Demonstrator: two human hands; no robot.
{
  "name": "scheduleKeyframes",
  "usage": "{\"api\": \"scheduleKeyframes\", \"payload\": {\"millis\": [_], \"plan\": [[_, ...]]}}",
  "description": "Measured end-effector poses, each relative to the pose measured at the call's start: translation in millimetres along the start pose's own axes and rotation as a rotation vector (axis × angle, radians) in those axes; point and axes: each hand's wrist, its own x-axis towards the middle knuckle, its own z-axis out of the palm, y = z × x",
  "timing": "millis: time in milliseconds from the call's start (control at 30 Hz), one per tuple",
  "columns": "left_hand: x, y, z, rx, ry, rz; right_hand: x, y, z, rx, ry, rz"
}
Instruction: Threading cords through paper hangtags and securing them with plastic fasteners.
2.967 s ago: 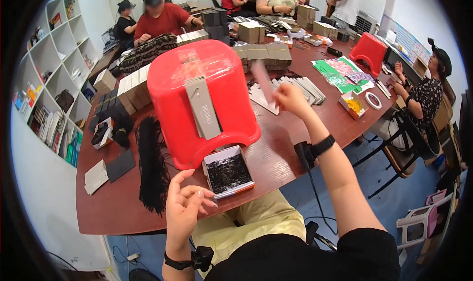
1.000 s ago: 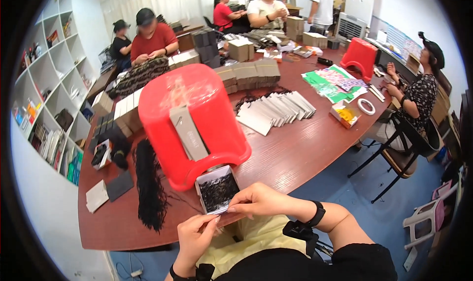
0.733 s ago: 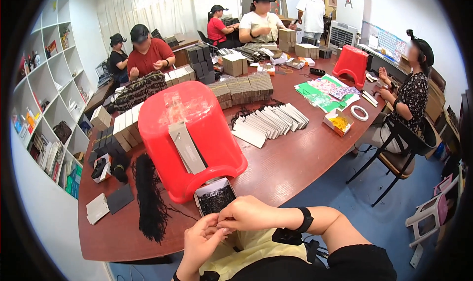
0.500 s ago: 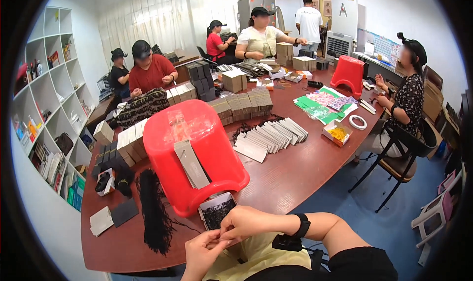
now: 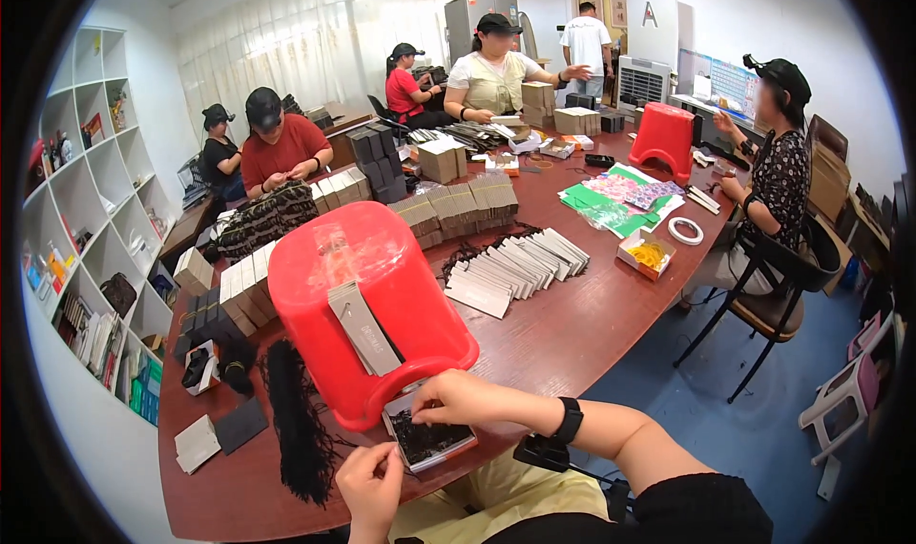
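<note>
My right hand (image 5: pixel 447 398) is over a small white box (image 5: pixel 465 446) at the near edge of the table, its fingers bent together at a heap of small black pieces (image 5: pixel 420 439). What those fingers hold, if anything, is too small to make out. Left of the box's near corner, my left hand (image 5: pixel 370 482) is raised with thumb and forefinger pressed together; anything between them cannot be made out. Behind the box, a red plastic stool (image 5: pixel 334 258) lies tipped on the table, with a strip of stacked grey cards (image 5: pixel 364 329) against it. A bundle of black cords (image 5: pixel 294 420) lies to its left.
Fanned grey tags (image 5: pixel 520 272) lie beyond the stool, near stacked card bundles (image 5: pixel 458 205). Farther right are a box of yellow bands (image 5: pixel 649 255), a white tape roll (image 5: pixel 685 230) and a second red stool (image 5: pixel 663 138). Several people sit or stand around the table (image 5: pixel 563 324).
My hands, together in front of the box before, are now apart. The right has moved up and left over the black pieces; the left is a little lower. The view has shifted slightly.
</note>
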Motion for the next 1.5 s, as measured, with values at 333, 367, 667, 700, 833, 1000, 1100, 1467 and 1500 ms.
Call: {"api": "scheduleKeyframes", "payload": {"millis": [333,367,667,700,833,1000,1100,1467,1500], "plan": [[13,-14,-2,-0.09,0.087,-0.185,9,20,33,-0.678,0.131,-0.012],[17,-16,1,-0.122,0.096,-0.197,9,20,28,-0.671,0.189,-0.037],[21,-13,15,-0.47,0.188,-0.278,0,-1,3,0.053,0.349,0.023],[19,-14,17,-0.436,0.194,-0.245,-3,-4,4,0.215,0.351,0.139],[11,-8,23,-0.366,0.211,-0.19,-16,-16,11,0.668,0.413,0.158],[8,-5,32,-0.151,0.234,0.06,-24,-30,18,0.667,0.497,0.158],[9,-3,35,-0.133,0.221,0.122,-26,-31,19,0.591,0.519,0.096],[10,-3,39,-0.077,0.257,0.117,-26,-35,21,0.467,0.563,0.001],[9,-3,39,-0.078,0.256,0.118,-27,-35,21,0.467,0.564,0.001]]}}
